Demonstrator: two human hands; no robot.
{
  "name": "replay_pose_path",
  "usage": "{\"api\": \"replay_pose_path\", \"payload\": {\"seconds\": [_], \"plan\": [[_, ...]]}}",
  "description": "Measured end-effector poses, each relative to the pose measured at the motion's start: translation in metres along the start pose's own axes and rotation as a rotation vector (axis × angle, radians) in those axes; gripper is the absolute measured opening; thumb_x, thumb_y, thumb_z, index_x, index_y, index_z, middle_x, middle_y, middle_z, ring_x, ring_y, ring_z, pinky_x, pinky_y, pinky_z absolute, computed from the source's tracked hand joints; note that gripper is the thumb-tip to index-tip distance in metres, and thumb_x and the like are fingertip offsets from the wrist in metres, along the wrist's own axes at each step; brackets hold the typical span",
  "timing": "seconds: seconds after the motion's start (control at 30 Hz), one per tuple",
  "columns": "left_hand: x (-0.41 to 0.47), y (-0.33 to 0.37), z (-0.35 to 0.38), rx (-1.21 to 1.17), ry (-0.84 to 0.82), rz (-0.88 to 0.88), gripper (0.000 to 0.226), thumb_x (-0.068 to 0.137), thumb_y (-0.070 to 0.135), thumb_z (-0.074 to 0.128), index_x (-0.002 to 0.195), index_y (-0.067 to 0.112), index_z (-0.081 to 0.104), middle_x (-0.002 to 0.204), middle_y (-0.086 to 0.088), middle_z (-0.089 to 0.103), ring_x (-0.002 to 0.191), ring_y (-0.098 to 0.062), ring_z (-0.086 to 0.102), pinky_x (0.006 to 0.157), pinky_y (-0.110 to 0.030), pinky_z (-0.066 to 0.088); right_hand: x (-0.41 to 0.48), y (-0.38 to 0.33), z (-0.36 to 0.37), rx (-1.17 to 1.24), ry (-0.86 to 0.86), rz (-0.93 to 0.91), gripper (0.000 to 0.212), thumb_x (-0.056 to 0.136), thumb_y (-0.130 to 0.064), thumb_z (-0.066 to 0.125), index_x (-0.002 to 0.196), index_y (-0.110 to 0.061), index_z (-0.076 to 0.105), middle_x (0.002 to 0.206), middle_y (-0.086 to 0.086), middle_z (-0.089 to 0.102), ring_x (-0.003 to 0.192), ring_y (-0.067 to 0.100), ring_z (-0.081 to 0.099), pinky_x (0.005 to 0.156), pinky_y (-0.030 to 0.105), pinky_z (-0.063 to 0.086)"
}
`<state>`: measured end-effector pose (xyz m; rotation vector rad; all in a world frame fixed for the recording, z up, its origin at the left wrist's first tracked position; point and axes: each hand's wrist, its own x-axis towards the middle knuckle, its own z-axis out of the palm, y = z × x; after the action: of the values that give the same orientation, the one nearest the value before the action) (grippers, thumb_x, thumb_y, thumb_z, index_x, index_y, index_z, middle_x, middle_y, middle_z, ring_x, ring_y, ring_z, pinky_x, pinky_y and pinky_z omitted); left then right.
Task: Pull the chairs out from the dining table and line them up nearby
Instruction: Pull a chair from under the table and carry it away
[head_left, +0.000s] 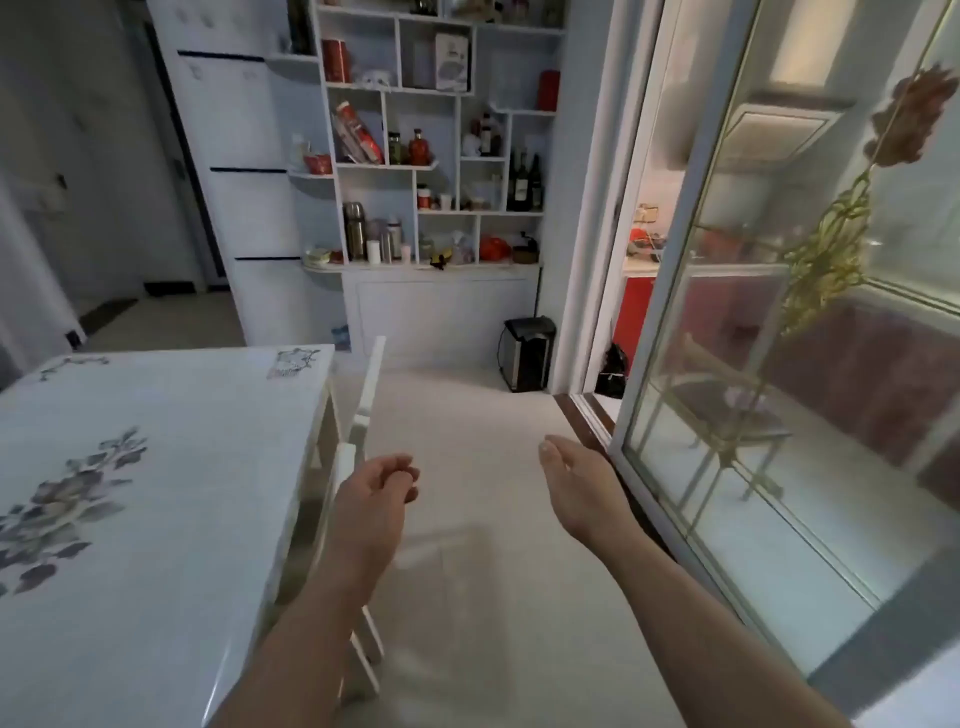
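Note:
The white dining table (156, 467) with a grey flower print fills the left of the view. Two white chairs are tucked against its right side: the far chair (371, 384) shows its tall backrest, and the near chair (343, 467) sits partly behind my left forearm, its legs visible lower down. My left hand (382, 486) hovers just right of the near chair's backrest, fingers loosely curled, holding nothing. Further right, my right hand (576, 483) floats over the pale floor with fingers apart, also empty.
A glass sliding door (779, 364) and its floor track run along the right. A white shelf unit (441, 156) full of bottles and jars stands at the back, with a black appliance (527, 353) on the floor beside it. Pale floor lies between table and door.

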<state>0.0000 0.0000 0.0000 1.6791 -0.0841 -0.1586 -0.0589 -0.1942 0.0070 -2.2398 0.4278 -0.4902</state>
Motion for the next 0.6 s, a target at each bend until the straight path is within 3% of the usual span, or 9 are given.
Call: {"api": "replay_pose_path", "payload": {"seconds": [0.1,0.17,0.27,0.33,0.43,0.5,0.53,0.6], "plan": [[0.044,0.003,0.040,-0.173,0.059,-0.117,0.022,0.094,0.009,0.045,0.105,0.014,0.063,0.098,-0.005,0.066,0.086,-0.019,0.061,0.073,-0.031,0.045,0.063,0.023,-0.009,0.011,-0.054,0.004,0.040,0.101,-0.030,0.035,0.063,-0.020,0.041,0.063,-0.005,0.045,0.064,0.013,0.044,0.066,0.030,0.034],[0.068,0.007,0.062,-0.291,0.112,-0.200,0.022,0.095,0.010,0.044,0.108,0.011,0.061,0.096,-0.006,0.065,0.084,-0.019,0.061,0.072,-0.031,0.045,0.098,0.031,-0.013,-0.008,-0.118,-0.002,0.040,0.101,-0.029,0.034,0.063,-0.018,0.043,0.065,-0.004,0.046,0.067,0.016,0.045,0.067,0.031,0.034],[0.099,0.011,0.088,-0.423,0.192,-0.273,0.017,0.096,0.013,0.045,0.104,0.010,0.060,0.100,-0.009,0.064,0.089,-0.022,0.062,0.083,-0.040,0.048,0.148,0.039,-0.012,-0.022,-0.198,-0.019,0.040,0.101,-0.028,0.032,0.072,-0.005,0.050,0.073,0.008,0.054,0.073,0.024,0.049,0.067,0.032,0.033],[0.115,0.011,0.097,-0.485,0.221,-0.326,0.015,0.095,0.015,0.048,0.100,0.009,0.061,0.102,-0.010,0.062,0.093,-0.024,0.061,0.091,-0.044,0.047,0.176,0.044,-0.003,0.017,-0.239,-0.016,0.039,0.100,-0.028,0.032,0.070,-0.007,0.046,0.073,0.012,0.051,0.071,0.022,0.045,0.066,0.033,0.034],[0.141,0.008,0.101,-0.598,0.298,-0.386,0.017,0.096,0.018,0.046,0.103,0.006,0.057,0.110,-0.012,0.058,0.103,-0.028,0.058,0.085,-0.041,0.048,0.207,0.047,0.018,0.084,-0.298,0.020,0.042,0.100,-0.028,0.035,0.071,-0.002,0.051,0.075,0.019,0.052,0.075,0.023,0.049,0.069,0.036,0.039],[0.163,0.003,0.101,-0.647,0.329,-0.404,0.021,0.098,0.023,0.042,0.103,0.006,0.053,0.115,-0.013,0.057,0.111,-0.029,0.057,0.088,-0.043,0.046,0.230,0.048,0.035,0.149,-0.330,0.066,0.044,0.100,-0.027,0.039,0.080,0.007,0.059,0.084,0.027,0.059,0.084,0.032,0.059,0.076,0.041,0.046],[0.172,0.001,0.100,-0.668,0.329,-0.415,0.023,0.099,0.026,0.041,0.106,0.006,0.051,0.114,-0.013,0.056,0.112,-0.029,0.056,0.092,-0.044,0.046,0.240,0.047,0.043,0.158,-0.345,0.080,0.044,0.099,-0.027,0.039,0.082,0.008,0.060,0.084,0.027,0.058,0.083,0.031,0.059,0.078,0.043,0.048],[0.194,-0.006,0.098,-0.727,0.340,-0.446,0.019,0.097,0.028,0.044,0.096,0.010,0.049,0.093,-0.011,0.054,0.090,-0.027,0.057,0.084,-0.041,0.047,0.261,0.043,0.059,0.163,-0.402,0.082,0.042,0.098,-0.028,0.039,0.067,-0.003,0.052,0.068,0.010,0.049,0.066,0.021,0.046,0.061,0.036,0.039]]}}
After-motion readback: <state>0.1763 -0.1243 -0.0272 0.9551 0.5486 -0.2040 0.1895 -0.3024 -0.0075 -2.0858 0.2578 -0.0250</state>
